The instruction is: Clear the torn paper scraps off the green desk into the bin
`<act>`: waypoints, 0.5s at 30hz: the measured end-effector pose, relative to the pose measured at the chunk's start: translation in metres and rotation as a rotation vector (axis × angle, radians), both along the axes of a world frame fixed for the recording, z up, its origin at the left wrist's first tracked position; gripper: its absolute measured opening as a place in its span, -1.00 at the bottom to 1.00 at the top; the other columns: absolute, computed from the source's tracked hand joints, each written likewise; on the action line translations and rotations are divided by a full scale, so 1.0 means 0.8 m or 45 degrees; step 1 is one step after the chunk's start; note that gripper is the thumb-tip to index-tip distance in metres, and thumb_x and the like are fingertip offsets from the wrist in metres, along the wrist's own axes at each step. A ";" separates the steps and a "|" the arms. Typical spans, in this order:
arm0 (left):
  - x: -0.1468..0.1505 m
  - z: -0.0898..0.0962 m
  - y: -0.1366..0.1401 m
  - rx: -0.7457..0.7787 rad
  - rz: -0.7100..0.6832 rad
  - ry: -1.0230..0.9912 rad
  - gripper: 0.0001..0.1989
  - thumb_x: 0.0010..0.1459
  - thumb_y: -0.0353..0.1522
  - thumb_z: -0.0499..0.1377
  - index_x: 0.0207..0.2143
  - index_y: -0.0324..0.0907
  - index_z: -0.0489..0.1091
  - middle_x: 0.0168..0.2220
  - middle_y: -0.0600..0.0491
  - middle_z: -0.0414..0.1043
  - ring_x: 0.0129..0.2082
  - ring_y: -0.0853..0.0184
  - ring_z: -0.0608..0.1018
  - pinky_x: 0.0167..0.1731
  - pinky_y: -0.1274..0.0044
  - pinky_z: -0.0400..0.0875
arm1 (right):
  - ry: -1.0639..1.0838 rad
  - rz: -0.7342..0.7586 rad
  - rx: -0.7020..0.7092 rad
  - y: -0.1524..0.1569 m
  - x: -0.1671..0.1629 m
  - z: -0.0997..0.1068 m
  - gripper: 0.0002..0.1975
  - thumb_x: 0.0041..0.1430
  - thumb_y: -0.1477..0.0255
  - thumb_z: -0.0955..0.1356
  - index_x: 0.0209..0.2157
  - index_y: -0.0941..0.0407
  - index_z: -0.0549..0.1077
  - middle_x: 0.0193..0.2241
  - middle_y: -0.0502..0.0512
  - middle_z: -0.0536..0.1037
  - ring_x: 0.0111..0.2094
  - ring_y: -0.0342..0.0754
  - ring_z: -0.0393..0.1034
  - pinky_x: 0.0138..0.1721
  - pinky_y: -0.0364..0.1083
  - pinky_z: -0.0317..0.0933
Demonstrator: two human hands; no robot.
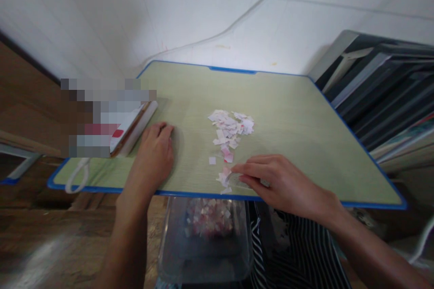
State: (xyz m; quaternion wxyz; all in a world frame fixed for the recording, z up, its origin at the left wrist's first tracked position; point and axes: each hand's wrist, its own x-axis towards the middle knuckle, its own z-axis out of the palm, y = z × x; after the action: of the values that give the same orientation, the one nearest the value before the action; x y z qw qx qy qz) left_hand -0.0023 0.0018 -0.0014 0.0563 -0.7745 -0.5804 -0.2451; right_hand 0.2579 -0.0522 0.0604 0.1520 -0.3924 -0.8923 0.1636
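Small white and pink paper scraps (pixel 228 126) lie in a loose heap on the pale green table (pixel 288 104), with a thin trail running toward the front edge. At the near end of that trail, my right hand (pixel 274 176) is closed, thumb and fingers together, on what looks like a small clear plastic piece (pixel 243 180) touching the scraps. One square scrap (pixel 212 160) sits apart to the left. My left hand (pixel 158 151) rests on the table with its fingers loosely bent and holds nothing visible. Below the front edge, a clear plastic bin (pixel 203 257) holds many more scraps.
Left of my left hand is a box-like object (pixel 135 131), partly blurred out, with a white loop (pixel 77 178) hanging near the table edge. Dark flat panels (pixel 383 81) lean at the right. A white wall with a cable (pixel 233 25) stands behind.
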 end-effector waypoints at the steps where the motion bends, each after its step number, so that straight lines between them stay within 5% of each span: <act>1: 0.000 0.000 0.000 -0.001 0.000 0.007 -0.61 0.16 -0.46 -0.16 -0.06 -0.42 0.31 -0.07 -0.28 0.30 0.00 0.06 0.35 0.04 0.26 0.23 | -0.006 -0.007 0.006 0.000 0.003 0.002 -0.73 0.25 0.50 0.21 -0.14 0.14 0.51 -0.31 0.09 0.60 -0.33 -0.08 0.46 -0.31 -0.12 0.27; 9: 0.001 0.000 -0.001 0.010 0.000 -0.001 -0.61 0.17 -0.47 -0.17 -0.05 -0.40 0.31 -0.06 -0.25 0.30 0.01 0.08 0.34 0.05 0.26 0.23 | -0.098 -0.042 0.073 -0.002 0.018 0.006 -0.75 0.21 0.54 0.23 -0.20 0.15 0.52 -0.42 0.07 0.58 -0.41 -0.08 0.44 -0.39 -0.11 0.22; 15: 0.001 0.001 0.000 0.026 -0.005 0.047 -0.58 0.15 -0.48 -0.18 -0.06 -0.49 0.31 -0.08 -0.31 0.30 -0.02 0.04 0.36 0.02 0.26 0.26 | 0.079 -0.117 0.183 -0.005 0.020 0.001 -0.78 0.21 0.53 0.25 -0.21 0.19 0.52 -0.38 0.09 0.60 -0.40 -0.09 0.47 -0.39 -0.12 0.26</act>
State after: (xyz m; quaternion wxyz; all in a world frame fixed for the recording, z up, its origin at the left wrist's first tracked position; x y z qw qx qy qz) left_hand -0.0014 0.0017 -0.0006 0.0744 -0.7795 -0.5752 -0.2368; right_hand 0.2736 -0.0559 0.0608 0.2145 -0.4158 -0.8776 0.1042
